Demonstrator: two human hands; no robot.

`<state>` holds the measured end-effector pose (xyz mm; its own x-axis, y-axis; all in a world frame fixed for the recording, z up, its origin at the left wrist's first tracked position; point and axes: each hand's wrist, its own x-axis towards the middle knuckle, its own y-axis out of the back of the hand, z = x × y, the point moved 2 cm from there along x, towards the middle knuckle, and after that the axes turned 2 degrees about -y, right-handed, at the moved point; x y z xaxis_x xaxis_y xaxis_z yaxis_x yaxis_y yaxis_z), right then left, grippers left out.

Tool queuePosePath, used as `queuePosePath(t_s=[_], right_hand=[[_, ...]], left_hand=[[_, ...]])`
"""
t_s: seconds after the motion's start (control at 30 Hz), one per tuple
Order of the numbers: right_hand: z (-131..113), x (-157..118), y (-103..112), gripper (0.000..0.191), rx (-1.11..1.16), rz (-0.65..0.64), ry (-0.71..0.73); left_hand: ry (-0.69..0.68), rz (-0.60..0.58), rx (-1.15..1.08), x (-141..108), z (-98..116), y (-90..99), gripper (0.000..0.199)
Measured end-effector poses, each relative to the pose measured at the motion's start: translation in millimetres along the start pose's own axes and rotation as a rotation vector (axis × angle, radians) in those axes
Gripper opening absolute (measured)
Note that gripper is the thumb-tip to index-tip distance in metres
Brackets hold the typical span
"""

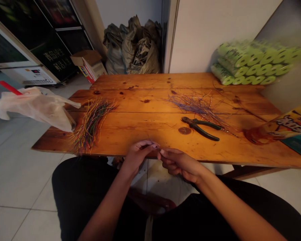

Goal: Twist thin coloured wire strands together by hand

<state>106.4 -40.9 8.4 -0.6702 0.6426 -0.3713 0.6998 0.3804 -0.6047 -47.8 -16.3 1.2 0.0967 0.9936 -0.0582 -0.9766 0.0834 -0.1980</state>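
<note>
My left hand (139, 153) and my right hand (177, 161) meet at the near edge of the wooden table (130, 130). Both have fingers pinched together, and what lies between them is too small and dark to make out. A bundle of multicoloured wires (91, 125) lies on the table to the left. Beyond my right hand are pliers with dark green handles (203, 128), their jaws pointing left. Behind the pliers spreads a loose pile of thin purple and reddish wires (195, 104).
A white plastic bag (37, 107) stands at the left end. An orange container (278, 127) is at the right, beside a teal object (299, 144). Green-wrapped rolls (256, 63) sit at the back right. Behind the table are sacks (135, 50) and a cardboard box (90, 65).
</note>
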Motion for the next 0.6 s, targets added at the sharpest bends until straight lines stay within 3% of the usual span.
queuePosePath(t_s=[0.1, 0.17, 0.4, 0.53, 0.6], right_hand=[[0, 1, 2, 0.023, -0.044, 0.081, 0.063], [0, 2, 3, 0.025, -0.070, 0.099, 0.073], [1, 4, 6, 0.025, -0.053, 0.111, 0.113], [3, 5, 0, 0.024, -0.106, 0.112, 0.121], [0, 7, 3, 0.027, -0.279, 0.151, 0.175]], left_hand=[[-0.110, 0.252, -0.114, 4, 3, 10.8, 0.006], [-0.134, 0.331, -0.199, 5, 2, 14.5, 0.007], [0.075, 0.055, -0.123, -3, -11, -8.1, 0.011], [0.051, -0.005, -0.043, -6, -14, -17.9, 0.011], [0.026, 0.034, -0.055, -5, -14, -16.6, 0.012]])
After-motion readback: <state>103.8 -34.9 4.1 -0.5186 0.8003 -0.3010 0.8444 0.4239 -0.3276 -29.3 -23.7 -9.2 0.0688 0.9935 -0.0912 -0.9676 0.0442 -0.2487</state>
